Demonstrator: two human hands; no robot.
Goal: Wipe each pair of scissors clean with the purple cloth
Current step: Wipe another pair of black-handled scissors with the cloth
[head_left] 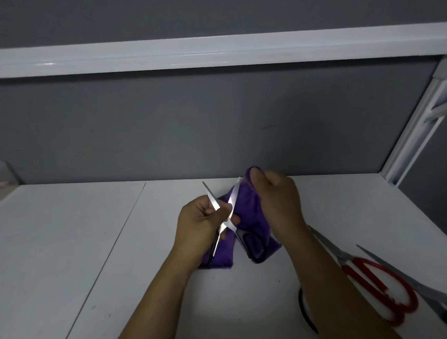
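**Q:** Item in hand?
**A:** Black-handled scissors (231, 211), blades spread in an X, held low over the surface (93, 250), centre, straight ahead of me. Steel: stiff, smooth, probably slippery, with sharp edges and tips. I judge them light. Best taken at the pivot or on the flat of a blade, never across an edge.

**Q:** Cloth?
**A:** Purple cloth (246, 206): soft, limp, plush. It hangs behind the handles, and its lower ends appear to rest on the surface.

**Q:** Left grip?
**A:** Left grip (196, 221): fingers curled round the left blade near the pivot, steadying the pair.

**Q:** Right grip?
**A:** Right grip (279, 200): closed, pinching the cloth over the upper end of the right blade.

**Q:** Other stock?
**A:** Red-handled scissors (373, 278) and a further pair (411, 282) lie on the surface to my right. I cannot tell whether they touch.
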